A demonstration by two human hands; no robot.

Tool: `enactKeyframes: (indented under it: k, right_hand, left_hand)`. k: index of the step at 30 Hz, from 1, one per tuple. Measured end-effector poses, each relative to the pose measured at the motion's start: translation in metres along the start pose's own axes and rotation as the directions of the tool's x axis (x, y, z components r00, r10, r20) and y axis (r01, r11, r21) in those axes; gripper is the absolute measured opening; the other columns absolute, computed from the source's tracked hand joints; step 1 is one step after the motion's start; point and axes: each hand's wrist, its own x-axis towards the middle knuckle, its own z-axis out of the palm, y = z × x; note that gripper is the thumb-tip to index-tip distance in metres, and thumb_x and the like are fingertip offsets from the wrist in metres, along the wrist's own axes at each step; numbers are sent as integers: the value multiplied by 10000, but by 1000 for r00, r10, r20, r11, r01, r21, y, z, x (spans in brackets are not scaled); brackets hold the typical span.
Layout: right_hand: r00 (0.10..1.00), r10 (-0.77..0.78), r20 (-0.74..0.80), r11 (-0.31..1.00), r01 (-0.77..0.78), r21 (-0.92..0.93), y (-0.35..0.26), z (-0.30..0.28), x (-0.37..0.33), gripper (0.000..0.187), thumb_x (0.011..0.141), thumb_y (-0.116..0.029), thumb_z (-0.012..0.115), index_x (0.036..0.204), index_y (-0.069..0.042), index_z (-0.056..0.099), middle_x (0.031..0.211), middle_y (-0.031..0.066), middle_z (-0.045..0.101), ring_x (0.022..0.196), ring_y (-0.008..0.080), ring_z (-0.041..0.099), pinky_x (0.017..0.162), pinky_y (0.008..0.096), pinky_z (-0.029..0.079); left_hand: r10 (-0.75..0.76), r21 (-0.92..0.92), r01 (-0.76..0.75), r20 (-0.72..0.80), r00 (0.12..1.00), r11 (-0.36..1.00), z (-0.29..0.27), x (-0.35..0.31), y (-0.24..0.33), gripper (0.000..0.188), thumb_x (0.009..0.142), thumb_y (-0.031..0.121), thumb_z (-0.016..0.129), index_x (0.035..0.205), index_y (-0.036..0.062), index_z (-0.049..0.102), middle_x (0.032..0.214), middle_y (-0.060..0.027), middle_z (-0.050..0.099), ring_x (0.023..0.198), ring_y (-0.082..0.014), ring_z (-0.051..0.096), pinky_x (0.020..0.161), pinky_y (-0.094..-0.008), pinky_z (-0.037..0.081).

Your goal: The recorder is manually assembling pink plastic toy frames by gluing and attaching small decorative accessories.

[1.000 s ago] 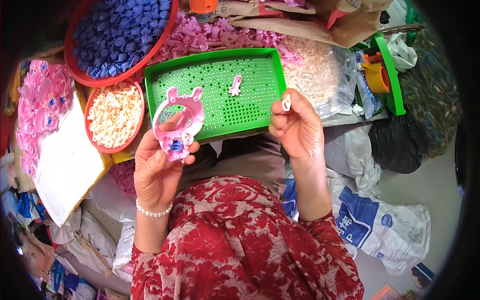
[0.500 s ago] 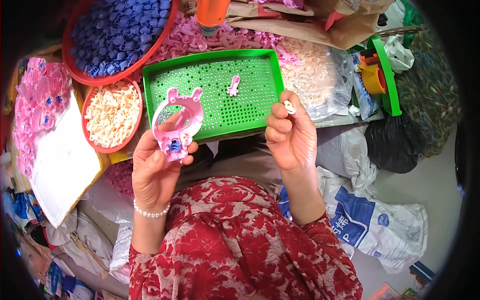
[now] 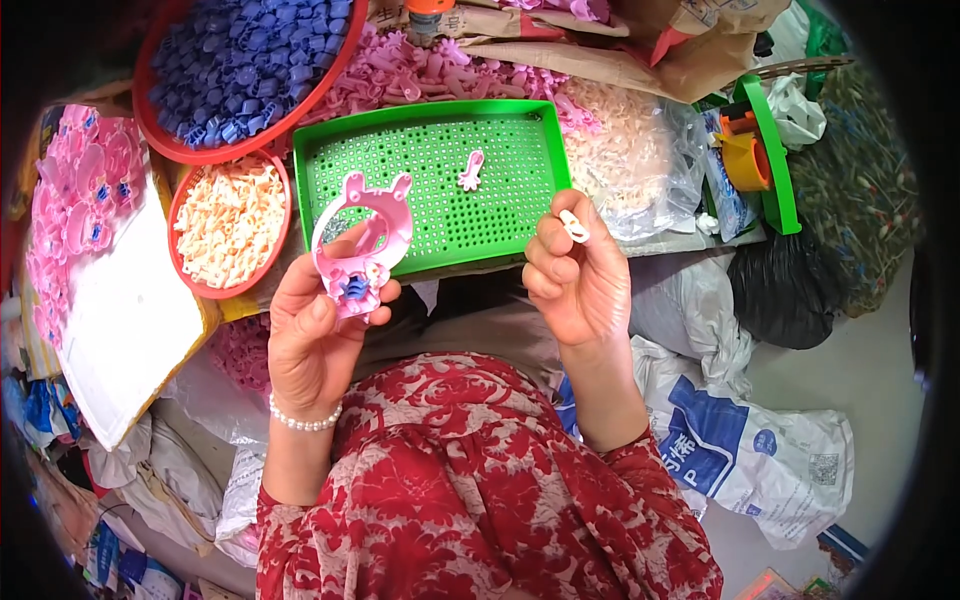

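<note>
Left hand (image 3: 315, 335), at centre left of the frame, is clamped on a pink ring-shaped toy frame with two ears (image 3: 360, 240), thumb and fingers pinching its lower end, where a small blue piece (image 3: 354, 288) sits. A white bead bracelet (image 3: 303, 420) circles that wrist. Right hand (image 3: 575, 285), right of centre, has its fingers curled in and pinches a small white clip (image 3: 574, 227) between thumb and forefinger tip. Just above both hands lies a green perforated tray (image 3: 440, 190) with one small pink part (image 3: 470, 170) on it. Left of the tray stands a red bowl of cream-coloured parts (image 3: 228, 220); above that, a larger red bowl of blue parts (image 3: 240, 65). Finished pink frames (image 3: 75, 200) are heaped at the far left, beside a white board (image 3: 125, 320).
</note>
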Motion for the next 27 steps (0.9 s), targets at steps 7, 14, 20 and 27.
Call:
enactKeyframes:
  k: [7, 14, 20, 27]
  right_hand:
    - [999, -4, -54, 1000, 2, -31, 1, 3, 1, 184, 952, -267, 460, 1017, -95, 475, 727, 28, 501, 540, 82, 401, 454, 212, 327]
    - [997, -48, -55, 996, 44, -78, 2, 1, 0, 164, 904, -241, 555, 976, -94, 551, 735, 41, 593, 551, 119, 522, 487, 265, 406]
    - [991, -126, 48, 972, 133, -191, 10, 7, -1, 323, 905, -279, 545, 1075, -9, 490, 739, 33, 499, 559, 88, 393, 486, 221, 337]
    - [984, -180, -4, 854, 155, -497, 4, 13, -6, 306, 914, -226, 532, 1099, 18, 529, 772, 90, 588, 569, 116, 505, 458, 239, 391]
  left_hand:
    - [9, -6, -9, 5, 1000, 1000, 0, 0, -1, 434, 811, 107, 629, 1206, -8, 490, 1320, -216, 421, 960, -360, 605, 749, -367, 560]
    - [-6, -17, 7, 21, 1000, 1000, 4, 2, 1, 414, 818, 103, 620, 1195, -13, 494, 1331, -228, 402, 965, -349, 606, 750, -362, 564]
    - [-9, -12, 9, 10, 1000, 1000, 5, -3, 3, 434, 817, 109, 621, 1205, -24, 480, 1334, -228, 400, 973, -341, 606, 759, -357, 563]
    - [-80, -109, 83, 26, 996, 991, 14, 3, -1, 430, 837, 166, 624, 1197, -15, 474, 1108, -180, 565, 953, -307, 615, 764, -339, 549]
